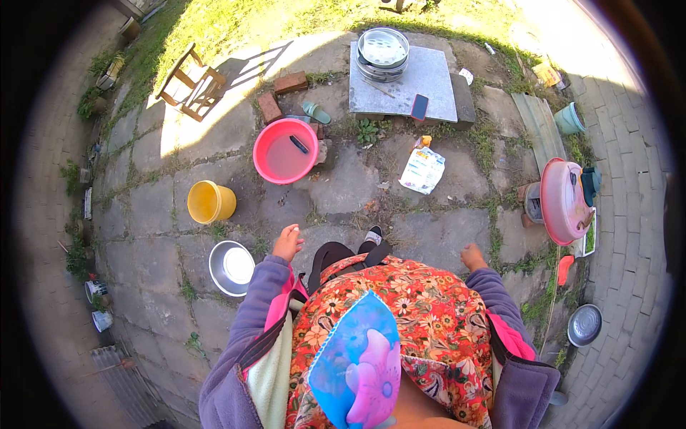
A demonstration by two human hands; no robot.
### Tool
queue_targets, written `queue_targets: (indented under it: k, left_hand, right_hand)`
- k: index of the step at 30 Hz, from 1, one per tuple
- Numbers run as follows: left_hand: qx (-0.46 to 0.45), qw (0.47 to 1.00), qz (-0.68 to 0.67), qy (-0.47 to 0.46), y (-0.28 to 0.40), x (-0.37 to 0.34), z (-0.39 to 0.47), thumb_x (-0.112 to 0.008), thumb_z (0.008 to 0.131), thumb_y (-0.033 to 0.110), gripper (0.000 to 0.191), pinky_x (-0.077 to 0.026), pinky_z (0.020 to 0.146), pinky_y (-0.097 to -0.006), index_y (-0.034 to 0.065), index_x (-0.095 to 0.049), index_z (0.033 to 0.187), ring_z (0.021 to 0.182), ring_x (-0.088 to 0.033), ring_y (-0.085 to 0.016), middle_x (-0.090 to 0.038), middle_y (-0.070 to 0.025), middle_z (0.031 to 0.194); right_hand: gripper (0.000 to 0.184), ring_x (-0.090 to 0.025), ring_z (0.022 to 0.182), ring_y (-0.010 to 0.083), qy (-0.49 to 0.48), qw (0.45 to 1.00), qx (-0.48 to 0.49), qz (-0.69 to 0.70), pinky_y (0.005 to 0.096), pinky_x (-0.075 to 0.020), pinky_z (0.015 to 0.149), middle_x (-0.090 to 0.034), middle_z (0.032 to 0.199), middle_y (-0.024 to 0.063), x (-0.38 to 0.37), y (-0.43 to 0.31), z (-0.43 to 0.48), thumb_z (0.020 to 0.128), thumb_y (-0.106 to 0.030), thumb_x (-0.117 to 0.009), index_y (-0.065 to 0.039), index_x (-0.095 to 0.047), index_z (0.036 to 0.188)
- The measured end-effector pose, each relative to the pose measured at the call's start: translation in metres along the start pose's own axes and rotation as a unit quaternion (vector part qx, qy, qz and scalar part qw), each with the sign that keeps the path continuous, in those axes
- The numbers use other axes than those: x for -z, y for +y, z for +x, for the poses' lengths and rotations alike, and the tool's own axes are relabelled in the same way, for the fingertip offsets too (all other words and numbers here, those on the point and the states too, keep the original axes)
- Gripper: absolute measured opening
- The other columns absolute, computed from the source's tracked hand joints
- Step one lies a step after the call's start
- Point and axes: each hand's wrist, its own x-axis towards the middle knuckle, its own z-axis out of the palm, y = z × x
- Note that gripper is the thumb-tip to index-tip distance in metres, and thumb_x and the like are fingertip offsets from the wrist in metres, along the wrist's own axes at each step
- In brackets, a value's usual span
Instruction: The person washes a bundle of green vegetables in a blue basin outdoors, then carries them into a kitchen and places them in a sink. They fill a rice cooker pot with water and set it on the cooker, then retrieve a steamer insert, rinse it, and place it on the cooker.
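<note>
My left hand hangs ahead of its purple sleeve, loosely curled with the thumb apart, and I see nothing held in it. Nearest to it on the ground are a shiny metal basin and a yellow plastic bucket. My right hand hangs over the paving on the other side; its fingers are curled and the palm is hidden. Beyond my feet stands a pink plastic basin with cloudy water and a dark object in it. A white printed bag lies to the right of that basin.
A low slab table carries stacked metal steamer pans and a phone. Bricks and a green slipper lie behind the basin. A wooden chair stands far left; a pink tub is at right.
</note>
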Motion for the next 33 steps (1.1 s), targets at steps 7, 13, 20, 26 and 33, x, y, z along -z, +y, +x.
queue_targets:
  k: [7, 13, 20, 26, 33]
  left_hand:
    - [0.064, 0.995, -0.068, 0.019, 0.094, -0.022, 0.079, -0.048, 0.087, 0.043, 0.048, -0.046, 0.065, -0.0299, 0.0152, -0.038, 0.125, 0.087, -0.055, -0.018, -0.048, -0.0063, 0.114]
    - [0.067, 0.997, -0.011, -0.022, 0.223, -0.052, 0.203, -0.050, 0.083, 0.049, 0.056, -0.045, 0.068, -0.0332, 0.0143, -0.038, 0.124, 0.089, -0.054, -0.019, -0.048, -0.0060, 0.112]
    - [-0.017, 0.983, 0.162, -0.079, 0.389, -0.127, 0.354, -0.049, 0.083, 0.051, 0.061, -0.044, 0.075, -0.0336, 0.0116, -0.036, 0.128, 0.094, -0.053, -0.020, -0.047, -0.0073, 0.119]
    - [-0.045, 0.966, 0.252, -0.032, 0.461, -0.196, 0.468, -0.052, 0.074, 0.062, 0.075, -0.042, 0.077, -0.0381, 0.0128, -0.036, 0.128, 0.099, -0.048, -0.019, -0.044, -0.0070, 0.121]
    - [-0.098, 0.953, 0.276, 0.073, 0.485, -0.253, 0.538, -0.061, 0.070, 0.057, 0.094, -0.037, 0.091, -0.0331, -0.0077, -0.029, 0.130, 0.105, -0.050, -0.028, -0.052, -0.0229, 0.112]
  right_hand:
    - [0.032, -0.060, 0.083, 0.0222, -0.033, 0.982, 0.169, 0.078, 0.0337, -0.0468, 0.071, -0.063, 0.089, 0.0131, 0.090, -0.238, 0.091, 0.080, -0.017, -0.056, -0.005, -0.050, 0.108]
    - [0.035, -0.060, 0.089, 0.0253, -0.064, 0.990, 0.109, 0.056, 0.0349, -0.0459, 0.077, -0.062, 0.095, 0.0151, 0.093, -0.295, 0.147, 0.078, -0.019, -0.059, -0.003, -0.050, 0.109]
    - [0.047, -0.058, 0.095, 0.0291, -0.024, 0.993, -0.082, 0.076, 0.0351, -0.0446, 0.081, -0.060, 0.101, 0.0176, 0.080, -0.301, 0.224, 0.073, -0.031, -0.066, -0.002, -0.051, 0.107]
    - [0.052, -0.058, 0.094, 0.0335, 0.018, 0.991, -0.097, 0.094, 0.0385, -0.0446, 0.083, -0.059, 0.101, 0.0209, 0.078, -0.368, 0.297, 0.070, -0.029, -0.068, 0.000, -0.050, 0.110]
    - [0.059, -0.049, 0.107, 0.0343, 0.040, 0.985, -0.113, 0.127, 0.0396, -0.0406, 0.090, -0.048, 0.116, 0.0207, 0.071, -0.414, 0.406, 0.068, -0.031, -0.070, 0.000, -0.048, 0.113]
